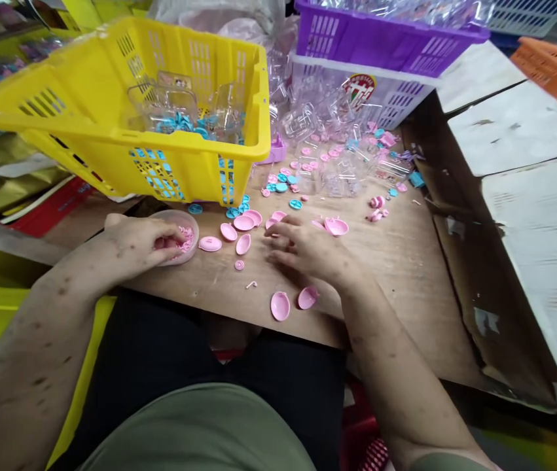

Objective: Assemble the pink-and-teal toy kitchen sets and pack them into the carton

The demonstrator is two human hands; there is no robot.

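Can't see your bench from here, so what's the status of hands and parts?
Left hand fingers in small bowl of pink bits. Right hand flat on table, among pink lids. Yellow basket just behind.

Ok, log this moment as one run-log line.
left hand: fingers in small bowl of pink bits | right hand: flat on board among pink lids | yellow basket: behind

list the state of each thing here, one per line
left hand: fingers in the small bowl
right hand: flat on the table, holding nothing seen
yellow basket: tilted, clear and blue parts inside
pink lids: loose on table
purple basket: stacked on white basket
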